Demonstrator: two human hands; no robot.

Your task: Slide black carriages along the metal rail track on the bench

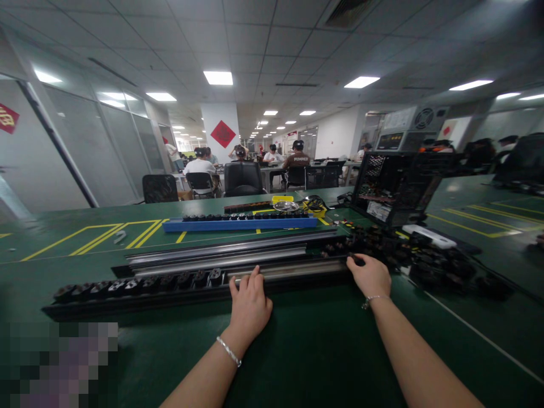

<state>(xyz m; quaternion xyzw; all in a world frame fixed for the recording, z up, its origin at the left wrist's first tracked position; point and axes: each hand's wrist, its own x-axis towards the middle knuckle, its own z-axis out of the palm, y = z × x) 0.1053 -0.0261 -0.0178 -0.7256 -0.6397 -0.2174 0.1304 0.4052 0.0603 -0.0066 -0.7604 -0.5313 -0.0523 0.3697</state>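
A long black rail lies across the green table in front of me, with several small black parts seated in its left half. My left hand rests on the rail's front edge near the middle, fingers stretched out and together. My right hand is at the rail's right end, fingers closed round a small black part. Behind the rail lie silver metal rails.
A heap of loose black parts lies right of the rail. A blue rail with black parts, a metal bowl and an open black computer case stand further back. People sit at desks beyond.
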